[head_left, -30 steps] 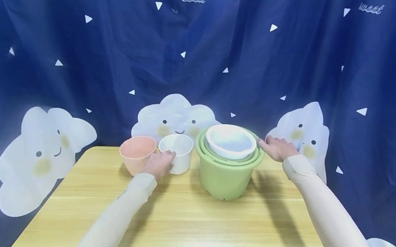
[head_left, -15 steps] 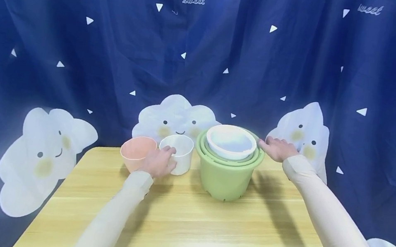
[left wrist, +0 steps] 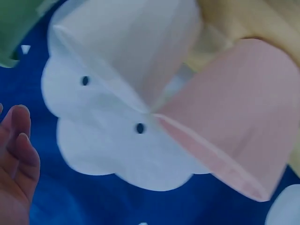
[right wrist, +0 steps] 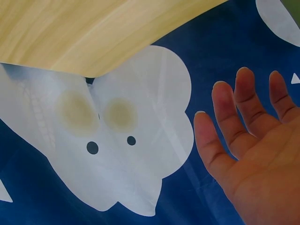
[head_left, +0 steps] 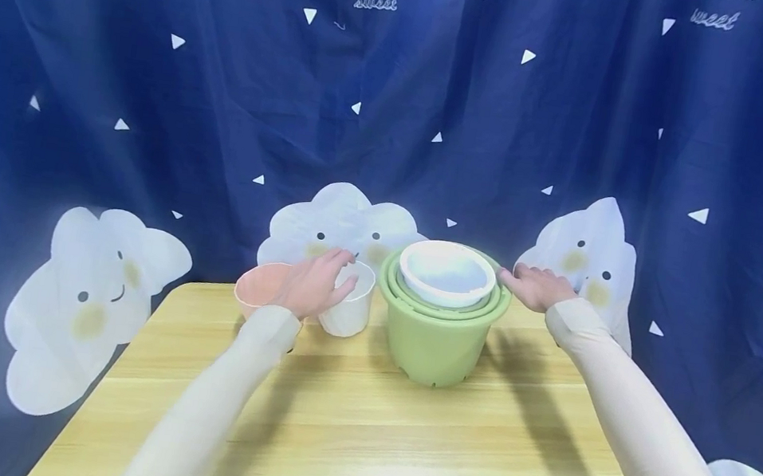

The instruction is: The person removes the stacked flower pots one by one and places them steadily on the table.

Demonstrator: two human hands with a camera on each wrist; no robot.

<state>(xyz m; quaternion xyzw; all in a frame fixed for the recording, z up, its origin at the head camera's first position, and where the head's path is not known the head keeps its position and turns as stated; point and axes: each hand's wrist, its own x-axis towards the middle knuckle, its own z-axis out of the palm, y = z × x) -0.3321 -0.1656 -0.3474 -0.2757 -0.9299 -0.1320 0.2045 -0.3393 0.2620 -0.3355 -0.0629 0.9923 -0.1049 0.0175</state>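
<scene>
My left hand is raised over the pink pot and the white pot, covering part of both in the head view. Its fingers are loosely extended and hold nothing. Side by side in the left wrist view, the white pot and pink pot stand apart from the fingers. To the right is a large green pot with smaller pots nested in it, a white one on top. My right hand has its thumb at the green pot's right rim, its other fingers extended.
All the pots stand toward the back of a light wooden table. Behind it hangs a dark blue curtain printed with white clouds and triangles.
My left hand has risen from low between the pink and white pots, its fingers spreading away from the white pot. The right hand and the pots stay in place.
</scene>
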